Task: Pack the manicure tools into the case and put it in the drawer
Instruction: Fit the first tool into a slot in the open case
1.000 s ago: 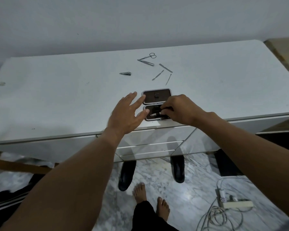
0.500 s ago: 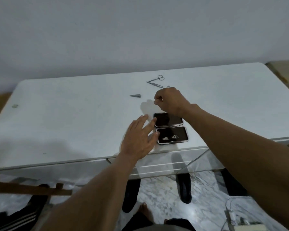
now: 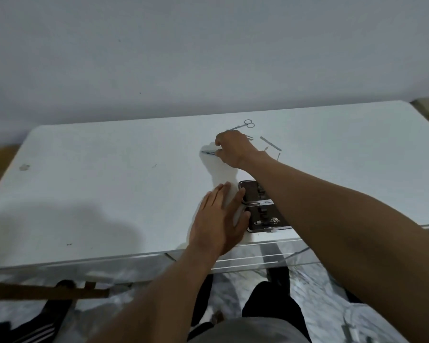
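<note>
The manicure case lies open near the front edge of the white table, dark inside, with two small tools in its near half. My left hand rests flat and open beside it, fingertips touching the case's left edge. My right hand reaches farther back, thumb and forefinger pinched on the right end of the nail clipper, which lies on the table. Small scissors, a nail file and two thin tools lie loose behind and to the right of that hand.
A grey wall stands right behind the table. A mirrored drawer front sits below the table's front edge under the case. There is a small stain at the far left. A wooden bar crosses the lower left.
My right hand left the case, moved back over the loose tools, then left onto the nail clipper. The left hand stayed beside the case. The view tilted upward.
</note>
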